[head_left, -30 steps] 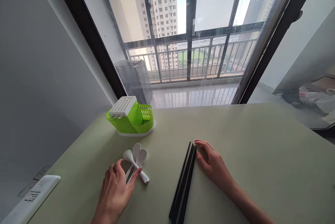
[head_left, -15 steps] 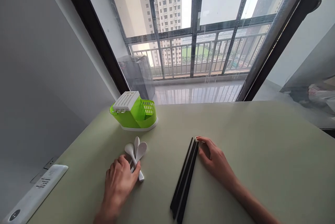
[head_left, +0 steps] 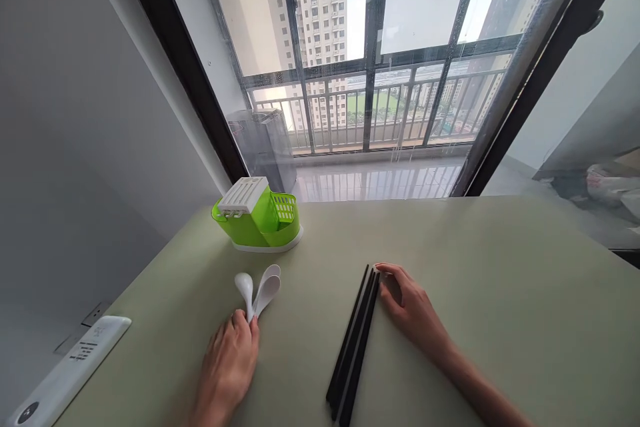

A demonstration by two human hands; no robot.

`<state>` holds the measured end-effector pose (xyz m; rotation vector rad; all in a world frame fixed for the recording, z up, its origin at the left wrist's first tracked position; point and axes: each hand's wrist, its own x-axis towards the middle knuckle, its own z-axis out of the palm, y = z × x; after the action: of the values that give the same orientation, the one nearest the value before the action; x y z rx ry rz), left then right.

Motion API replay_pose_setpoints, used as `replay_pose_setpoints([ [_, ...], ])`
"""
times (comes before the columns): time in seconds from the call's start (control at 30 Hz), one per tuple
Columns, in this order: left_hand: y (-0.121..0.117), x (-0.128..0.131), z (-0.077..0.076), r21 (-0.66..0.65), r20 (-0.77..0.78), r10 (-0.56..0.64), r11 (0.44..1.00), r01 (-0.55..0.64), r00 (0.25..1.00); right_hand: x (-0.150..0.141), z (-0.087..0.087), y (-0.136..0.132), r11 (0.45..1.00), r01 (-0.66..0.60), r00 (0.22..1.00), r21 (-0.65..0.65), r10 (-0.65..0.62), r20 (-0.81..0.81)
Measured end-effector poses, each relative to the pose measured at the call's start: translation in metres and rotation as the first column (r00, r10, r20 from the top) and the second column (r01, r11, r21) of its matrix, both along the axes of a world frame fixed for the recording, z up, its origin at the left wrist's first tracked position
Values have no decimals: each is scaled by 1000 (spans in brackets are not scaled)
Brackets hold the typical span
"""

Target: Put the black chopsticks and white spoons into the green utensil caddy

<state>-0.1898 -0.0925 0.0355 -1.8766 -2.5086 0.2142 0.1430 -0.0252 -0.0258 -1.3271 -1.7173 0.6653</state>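
My left hand (head_left: 229, 355) is closed around the handles of three white spoons (head_left: 266, 294), whose bowls fan out beyond my fingers on the tabletop. The handle ends are hidden under the hand. Several black chopsticks (head_left: 353, 347) lie in a loose bundle near the middle, thin tips pointing away from me. Just right of those tips rests my right hand (head_left: 407, 304), fingers curved and apart from the thumb, with nothing visible in it. Its fingertips are beside the tips; whether they touch is unclear.
A green utensil holder (head_left: 240, 230) with a white slotted top and white base stands at the back left of the pale green table (head_left: 475, 254). A white power strip (head_left: 80, 364) runs along the left edge. Glass doors are behind the table.
My left hand has drawn slightly toward me and gathered the spoons, whose crossed handles are now together in its grip. My right hand and the chopsticks look almost the same.
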Motion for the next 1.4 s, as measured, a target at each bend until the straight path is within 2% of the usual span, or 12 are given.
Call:
replay_pose_setpoints([
  [0.1, 0, 3, -1, 29, 57, 14, 999, -16, 998, -1, -1, 2, 1000, 9, 1000, 25, -10, 4],
  [0.2, 0, 16, 9, -32, 222, 73, 997, -68, 972, -2, 0, 2, 999, 18, 1000, 48, -18, -12],
  [0.3, 3, 41, 22, -83, 409, 98, 994, -70, 907, -3, 4, 0, 999, 10, 999, 35, -9, -39],
  [0.4, 7, 75, 29, -92, 528, 31, 996, 21, 848, -3, 9, -4, 1000, 1, 996, 31, 1, -93],
  [0.5, 13, 113, 27, -75, 608, -62, 988, 135, 792, -3, 13, -7, 994, -98, 956, 46, 107, -273],
  [0.6, 14, 149, 24, -72, 680, -120, 971, 230, 723, -1, 17, -5, 978, -208, 836, 1, 179, -519],
  [0.73, 11, 185, 27, -131, 665, -166, 934, 334, 728, 6, 23, 1, 959, -224, 748, -176, 53, -661],
  [0.83, 12, 199, 31, -124, 624, -232, 913, 388, 746, 11, 25, 5, 955, -190, 676, -229, -42, -736],
  [0.9, 15, 203, 32, -101, 598, -273, 907, 408, 754, 12, 24, 8, 953, -170, 625, -250, -92, -775],
  [1.0, 20, 206, 33, -106, 565, -318, 887, 449, 762, 12, 20, 11, 944, -159, 600, -290, -141, -787],
  [1.23, 22, 211, 35, -147, 498, -372, 854, 499, 784, 14, 18, 15, 931, -189, 521, -312, -174, -836],
  [1.4, 22, 213, 35, -110, 468, -446, 828, 551, 763, 15, 19, 16, 927, -198, 510, -318, -180, -841],
])
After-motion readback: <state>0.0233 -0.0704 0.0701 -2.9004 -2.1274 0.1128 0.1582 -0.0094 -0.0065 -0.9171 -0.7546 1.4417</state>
